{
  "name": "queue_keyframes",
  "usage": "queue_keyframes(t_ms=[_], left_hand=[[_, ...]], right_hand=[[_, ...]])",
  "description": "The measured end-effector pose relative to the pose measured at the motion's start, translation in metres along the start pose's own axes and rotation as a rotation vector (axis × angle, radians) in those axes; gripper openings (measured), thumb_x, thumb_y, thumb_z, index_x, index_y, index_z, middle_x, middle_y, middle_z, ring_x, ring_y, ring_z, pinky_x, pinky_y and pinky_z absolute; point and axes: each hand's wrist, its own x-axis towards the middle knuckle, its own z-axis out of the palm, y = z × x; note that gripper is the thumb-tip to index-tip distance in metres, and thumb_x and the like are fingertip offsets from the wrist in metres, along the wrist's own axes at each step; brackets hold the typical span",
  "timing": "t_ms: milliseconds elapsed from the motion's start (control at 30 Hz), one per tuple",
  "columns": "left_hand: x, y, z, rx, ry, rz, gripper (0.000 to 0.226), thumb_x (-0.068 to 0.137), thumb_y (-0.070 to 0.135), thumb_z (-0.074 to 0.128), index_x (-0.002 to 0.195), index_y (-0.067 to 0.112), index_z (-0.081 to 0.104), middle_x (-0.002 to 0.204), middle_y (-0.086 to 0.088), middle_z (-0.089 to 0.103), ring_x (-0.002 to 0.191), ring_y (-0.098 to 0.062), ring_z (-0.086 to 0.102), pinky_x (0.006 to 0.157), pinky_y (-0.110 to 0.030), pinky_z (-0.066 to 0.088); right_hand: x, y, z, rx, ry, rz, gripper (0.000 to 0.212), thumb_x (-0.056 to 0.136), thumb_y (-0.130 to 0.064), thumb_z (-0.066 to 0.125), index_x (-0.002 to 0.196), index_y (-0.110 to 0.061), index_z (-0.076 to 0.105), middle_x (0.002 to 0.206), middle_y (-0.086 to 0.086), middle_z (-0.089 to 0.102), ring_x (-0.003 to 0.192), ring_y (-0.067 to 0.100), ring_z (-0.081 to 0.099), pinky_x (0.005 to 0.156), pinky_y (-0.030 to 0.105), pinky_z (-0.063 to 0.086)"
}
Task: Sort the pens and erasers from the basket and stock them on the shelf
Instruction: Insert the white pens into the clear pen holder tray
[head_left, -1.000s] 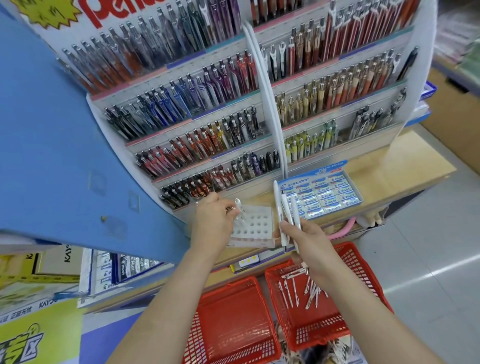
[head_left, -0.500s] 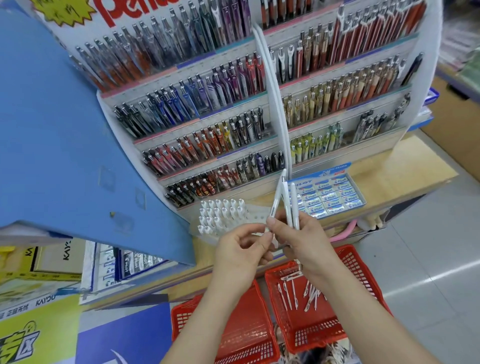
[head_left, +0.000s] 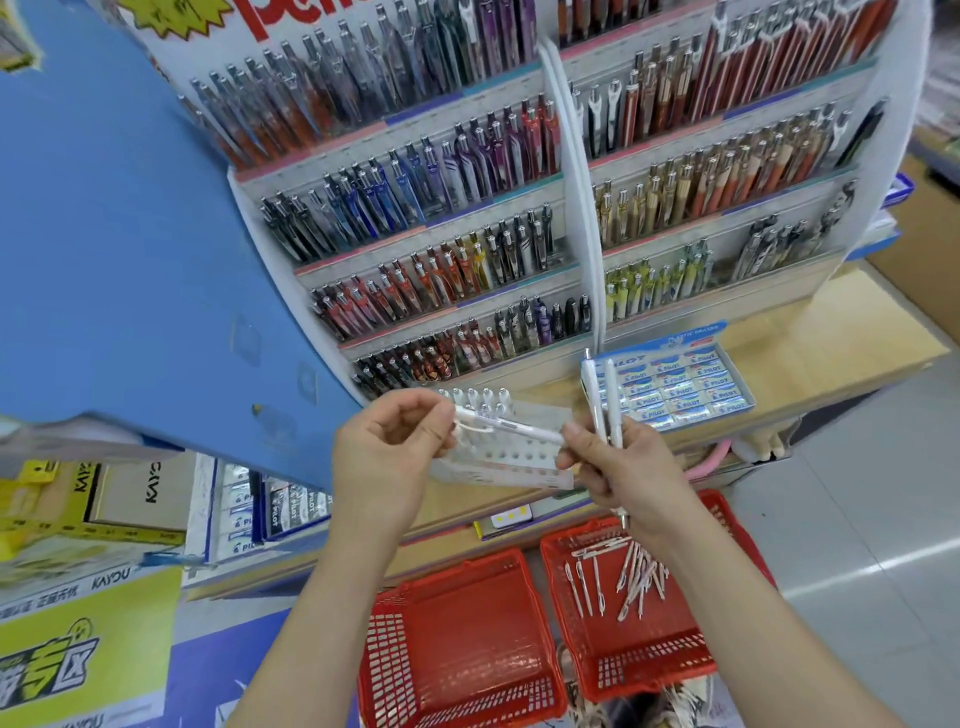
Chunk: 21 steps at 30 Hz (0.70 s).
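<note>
One pen split off: left hand (head_left: 384, 457) has pulled a single white pen (head_left: 524, 431) from the right hand's bunch; its fingers pinch the cap end and the pen lies crosswise over the tray.
Tray (head_left: 498, 462): on the shelf (head_left: 831, 332) just behind both hands, back rows filled, front holes free.
Right hand (head_left: 628, 467): down from three to two white pens (head_left: 594, 395), held upright, fingers wrapped round them.
Meaning: my read is one-at-a-time loading; the next free hole gets this pen.
Left basket (head_left: 457, 623): nothing showing inside.
Right basket (head_left: 649, 670): loose pens (head_left: 639, 571) left to stock.
Eraser box (head_left: 680, 387): on the shelf, right of the tray, looks full.
Unclear: whether the right thumb touches the single pen's tip end; filled-hole count, as the left hand covers part of the tray; both baskets' near edges cut off.
</note>
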Motion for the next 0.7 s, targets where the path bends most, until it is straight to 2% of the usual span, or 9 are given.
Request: queue_keyframes(t_ms=[133, 233, 333, 400, 467, 533, 600, 667, 700], left_hand=[[0.005, -0.001, -0.001, 0.022, -0.056, -0.028, 0.008, 0.082, 0.004, 0.067, 0.086, 0.01, 0.069, 0.064, -0.005, 0.068, 0.061, -0.018, 0.064, 0.06, -0.025, 0.055], [0.007, -0.005, -0.003, 0.062, -0.037, -0.037, 0.009, 0.08, 0.003, 0.069, 0.085, 0.01, 0.071, 0.063, -0.006, 0.069, 0.061, -0.02, 0.066, 0.061, -0.027, 0.056], [0.012, -0.012, -0.01, 0.242, 0.018, 0.057, 0.017, 0.08, 0.007, 0.071, 0.08, 0.024, 0.071, 0.063, -0.002, 0.068, 0.063, -0.019, 0.067, 0.064, -0.029, 0.056], [0.016, -0.018, -0.013, 0.387, 0.042, 0.116, 0.022, 0.08, 0.011, 0.072, 0.076, 0.032, 0.069, 0.062, 0.006, 0.066, 0.059, -0.007, 0.063, 0.063, -0.02, 0.054], [0.018, -0.023, -0.014, 0.503, 0.037, 0.164, 0.017, 0.08, 0.015, 0.072, 0.077, 0.031, 0.07, 0.064, 0.012, 0.066, 0.058, 0.0, 0.059, 0.063, -0.019, 0.053], [0.02, -0.03, -0.012, 0.614, 0.01, 0.218, 0.007, 0.082, 0.019, 0.07, 0.08, 0.025, 0.072, 0.068, 0.011, 0.067, 0.063, -0.003, 0.06, 0.067, -0.027, 0.054], [0.023, -0.037, -0.009, 0.71, -0.014, 0.272, 0.004, 0.083, 0.02, 0.068, 0.08, 0.022, 0.071, 0.068, 0.008, 0.067, 0.066, -0.008, 0.061, 0.068, -0.031, 0.052], [0.027, -0.042, -0.004, 0.763, -0.022, 0.307, 0.005, 0.084, 0.021, 0.066, 0.081, 0.019, 0.071, 0.069, 0.005, 0.067, 0.066, -0.012, 0.061, 0.067, -0.033, 0.052], [0.028, -0.043, -0.002, 0.79, -0.03, 0.321, 0.007, 0.084, 0.021, 0.066, 0.082, 0.018, 0.071, 0.07, 0.004, 0.067, 0.066, -0.014, 0.061, 0.067, -0.034, 0.051]], right_hand=[[0.006, 0.0, 0.0, -0.024, -0.038, 0.023, 0.009, 0.092, -0.01, 0.059, 0.083, -0.008, 0.056, 0.064, 0.01, 0.066, 0.04, 0.011, 0.031, 0.037, 0.017, 0.021], [0.01, 0.002, 0.001, -0.1, -0.041, 0.032, 0.01, 0.091, -0.014, 0.062, 0.089, -0.005, 0.059, 0.066, 0.013, 0.064, 0.039, 0.012, 0.031, 0.036, 0.019, 0.023], [0.016, 0.007, -0.002, -0.306, 0.165, -0.038, 0.016, 0.087, -0.021, 0.068, 0.084, -0.007, 0.061, 0.06, 0.004, 0.055, 0.041, 0.011, 0.041, 0.037, 0.02, 0.034], [0.023, 0.013, -0.007, -0.423, 0.291, -0.112, 0.018, 0.085, -0.022, 0.071, 0.084, -0.008, 0.061, 0.061, 0.001, 0.054, 0.04, 0.006, 0.048, 0.038, 0.015, 0.037], [0.029, 0.02, -0.011, -0.49, 0.319, -0.145, 0.02, 0.084, -0.022, 0.072, 0.089, -0.008, 0.06, 0.064, 0.002, 0.055, 0.038, 0.001, 0.049, 0.037, 0.011, 0.035], [0.032, 0.028, -0.011, -0.547, 0.307, -0.129, 0.021, 0.082, -0.021, 0.073, 0.092, -0.008, 0.06, 0.066, 0.003, 0.055, 0.043, 0.006, 0.051, 0.039, 0.01, 0.036], [0.035, 0.038, -0.009, -0.569, 0.29, -0.105, 0.02, 0.081, -0.021, 0.074, 0.091, -0.009, 0.061, 0.069, 0.005, 0.058, 0.053, 0.015, 0.053, 0.048, 0.018, 0.044], [0.037, 0.045, -0.009, -0.582, 0.293, -0.098, 0.019, 0.081, -0.021, 0.074, 0.089, -0.009, 0.062, 0.071, 0.007, 0.061, 0.06, 0.02, 0.054, 0.059, 0.029, 0.046], [0.036, 0.046, -0.009, -0.578, 0.295, -0.096, 0.018, 0.081, -0.02, 0.073, 0.09, -0.01, 0.062, 0.072, 0.008, 0.061, 0.062, 0.021, 0.054, 0.059, 0.03, 0.045]])
